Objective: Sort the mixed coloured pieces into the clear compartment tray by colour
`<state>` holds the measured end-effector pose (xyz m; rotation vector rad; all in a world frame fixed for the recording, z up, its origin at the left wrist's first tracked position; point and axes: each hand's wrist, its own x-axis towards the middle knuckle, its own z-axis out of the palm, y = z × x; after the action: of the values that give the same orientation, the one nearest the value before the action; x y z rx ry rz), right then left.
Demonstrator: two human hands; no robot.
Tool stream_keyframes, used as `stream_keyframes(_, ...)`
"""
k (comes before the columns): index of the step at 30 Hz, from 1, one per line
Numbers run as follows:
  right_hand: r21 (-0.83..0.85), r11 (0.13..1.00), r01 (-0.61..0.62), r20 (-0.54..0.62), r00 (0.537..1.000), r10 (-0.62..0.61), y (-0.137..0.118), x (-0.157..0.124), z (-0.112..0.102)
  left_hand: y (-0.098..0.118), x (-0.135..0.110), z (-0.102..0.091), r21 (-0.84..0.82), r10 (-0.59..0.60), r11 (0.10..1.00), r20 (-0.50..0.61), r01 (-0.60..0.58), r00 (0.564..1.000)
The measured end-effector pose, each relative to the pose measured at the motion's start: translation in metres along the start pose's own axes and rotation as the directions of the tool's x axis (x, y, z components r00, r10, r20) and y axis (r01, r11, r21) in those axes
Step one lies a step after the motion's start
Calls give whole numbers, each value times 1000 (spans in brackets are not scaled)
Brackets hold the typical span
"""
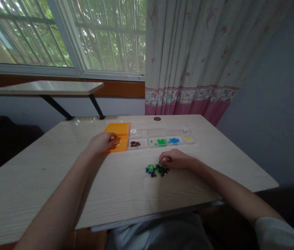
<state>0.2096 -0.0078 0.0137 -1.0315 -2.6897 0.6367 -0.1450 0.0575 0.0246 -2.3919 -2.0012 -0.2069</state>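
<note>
My left hand (pixel 101 142) is over the open orange box (pixel 122 129), its fingers pinched together. A few small white pieces (pixel 119 142) lie in that box beside the fingertips. Whatever is in the pinch is too small to make out. My right hand (pixel 177 159) is at a mixed pile of tiny pieces (pixel 162 170) on the table, with thumb and fingers closed at the pile's upper right edge. The pile shows dark brown, green, blue and some yellow. Anything between the right fingertips is hidden.
Clear open boxes (pixel 145 146) stand in a row right of the orange one, holding brown pieces (pixel 135 143), green pieces (pixel 160 142), blue pieces (pixel 173 140) and yellow pieces (pixel 189 139). A raised shelf (pixel 50 87) stands at the table's (pixel 121 191) back left. A curtain (pixel 188 69) hangs behind.
</note>
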Motion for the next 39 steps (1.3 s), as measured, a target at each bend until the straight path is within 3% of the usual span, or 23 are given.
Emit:
stream_keyframes(3, 62, 998, -27, -36, 999, 29, -1, 0, 0, 10, -6, -10, 87, 27, 996, -168, -12, 985)
stream_keyframes(5, 118, 991, -57, -68, 996, 65, 0, 1, 2, 23, -11, -15, 61, 41, 998, -304, -24, 952)
stream_keyframes(8, 213, 974, -80, -124, 986, 108, 2, 3, 7, 51, -20, -17, 1, 139, 988, -434, -154, 890)
stream_keyframes(13, 394, 916, -69, -201, 967, 159, 2, 8, 16, 111, -36, -6, -71, 477, 839, -383, -540, 791)
stream_keyframes(15, 464, 884, -63, -214, 960, 181, 1, 10, 18, 129, -42, 0, -91, 561, 770, -375, -632, 738)
stream_keyframes(17, 507, 860, -55, -221, 956, 192, 0, 11, 20, 140, -46, 6, -109, 595, 735, -369, -669, 714)
stream_keyframes(26, 504, 863, -43, -230, 956, 182, -4, 12, 22, 146, -49, 12, -214, 578, 727, -322, -652, 750)
stream_keyframes(33, 247, 965, -87, -376, 909, 178, -8, 9, 18, 146, -49, 8, -286, 532, 732, -327, -618, 781)
stream_keyframes(39, 33, 995, -94, -478, 873, 98, -5, 10, 21, 148, -49, 10, -315, 522, 731, -313, -605, 793)
